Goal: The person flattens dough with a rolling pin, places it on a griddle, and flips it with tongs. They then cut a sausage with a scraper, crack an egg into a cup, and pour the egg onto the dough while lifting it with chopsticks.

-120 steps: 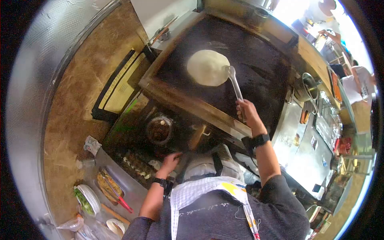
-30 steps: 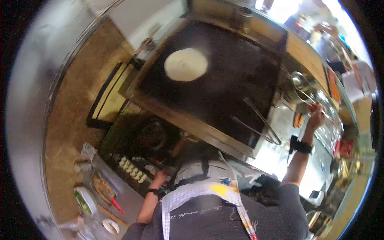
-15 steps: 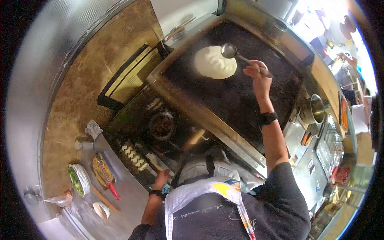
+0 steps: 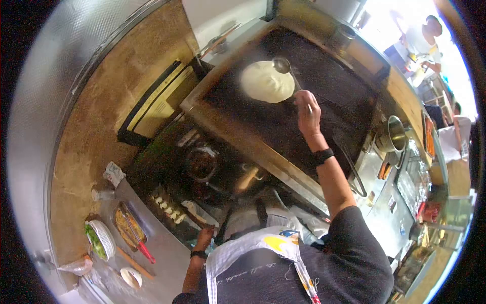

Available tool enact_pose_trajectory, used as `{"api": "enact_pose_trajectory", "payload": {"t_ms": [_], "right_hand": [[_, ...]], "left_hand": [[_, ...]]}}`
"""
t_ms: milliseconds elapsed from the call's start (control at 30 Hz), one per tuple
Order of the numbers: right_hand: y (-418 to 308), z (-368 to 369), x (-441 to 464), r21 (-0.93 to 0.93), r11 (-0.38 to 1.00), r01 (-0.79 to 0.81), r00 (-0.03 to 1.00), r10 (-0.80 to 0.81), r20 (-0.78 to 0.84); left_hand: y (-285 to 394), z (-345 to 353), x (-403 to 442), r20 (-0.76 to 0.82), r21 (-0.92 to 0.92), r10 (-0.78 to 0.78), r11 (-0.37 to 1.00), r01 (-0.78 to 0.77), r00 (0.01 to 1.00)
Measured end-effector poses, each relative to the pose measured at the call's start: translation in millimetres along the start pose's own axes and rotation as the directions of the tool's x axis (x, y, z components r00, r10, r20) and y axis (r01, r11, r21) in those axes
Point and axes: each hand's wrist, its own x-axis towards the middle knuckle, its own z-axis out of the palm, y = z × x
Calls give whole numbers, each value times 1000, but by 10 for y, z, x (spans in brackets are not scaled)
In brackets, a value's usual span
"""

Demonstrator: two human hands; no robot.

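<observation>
My right hand [image 4: 308, 109] is closed around the handle of a metal ladle [image 4: 281, 65]. The ladle's bowl rests on or just over the upper right part of a round, pale batter pancake [image 4: 266, 83], which lies on a dark flat griddle [image 4: 283, 121]. My left hand [image 4: 204, 237] is low beside my apron, its fingers curled. It is at the near end of a brown handle [image 4: 198, 219] near a pale flat blade [image 4: 191, 206]; whether it grips this handle is unclear. Beside it is a tray of small white pieces [image 4: 169, 209].
At left stand a tray of shredded food with red-handled tongs [image 4: 146, 252], a white basket of greens [image 4: 101, 239] and a white bowl [image 4: 131, 277]. A dark round pan [image 4: 201, 163] sits below the griddle. At right is a metal pot [image 4: 391, 134]; another person [image 4: 422, 43] stands beyond.
My right hand has come left and nearer, and the ladle bowl has shifted slightly left over the pancake. My left hand has dropped slightly, and the camera view has shifted.
</observation>
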Motion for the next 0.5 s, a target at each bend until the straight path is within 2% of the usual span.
{"api": "enact_pose_trajectory", "payload": {"t_ms": [33, 67, 100, 133, 167, 200, 233, 267, 300, 333, 367, 400, 433, 467, 500], "right_hand": [[-37, 19, -14, 138, 978, -153, 984, 165, -73], [36, 10, -3, 365, 899, -243, 942, 309, -133], [143, -18, 11, 577, 765, -287, 877, 452, -163], [199, -95, -3, 709, 652, -270, 799, 563, -213], [253, -252, -29, 698, 668, -258, 785, 566, -252], [305, -440, -68, 848, 490, -202, 713, 667, -216], [341, -664, -115, 950, 294, -105, 649, 744, -158], [242, -934, -169, 955, 297, 6, 667, 710, -225], [204, -1227, -233, 878, 477, 34, 657, 651, -379], [235, -1603, -348, 846, 529, 63, 754, 531, -387], [97, -1854, -432, 713, 688, 132, 732, 418, -539], [48, -2134, -499, 628, 773, 94, 646, 432, -629], [9, -2394, -577, 489, 869, 71, 643, 335, -689], [20, -2631, -640, 250, 967, -42, 656, 216, -723], [73, -2819, -704, 156, 982, -104, 657, 185, -731]], "left_hand": [[-50, 7, 56, -25, -17, 66, 998, -66, 998], [148, -102, 36, 59, -114, -77, 990, 83, 995], [155, -133, 95, 77, -99, -62, 993, 69, 995], [15, -139, 184, 71, -36, -4, 999, 7, 997], [-193, -122, 299, 75, 28, 58, 998, -61, 995], [-509, -67, 420, 86, -144, 24, 990, -12, 996], [-399, -109, 492, 121, -124, 52, 992, -37, 991], [-197, -203, 473, 135, -123, -18, 992, 35, 991], [-16, -292, 430, 145, -121, -93, 986, 111, 985], [292, -361, 336, 113, -103, -108, 987, 120, 988], [455, -398, 323, 128, -92, -96, 990, 109, 987], [572, -429, 316, 160, -31, -135, 990, 141, 978], [633, -446, 325, 185, 31, -177, 984, 174, 967], [626, -453, 321, 220, -64, -188, 976, 206, 957], [490, -430, 364, 224, -54, -185, 978, 202, 957]]}}
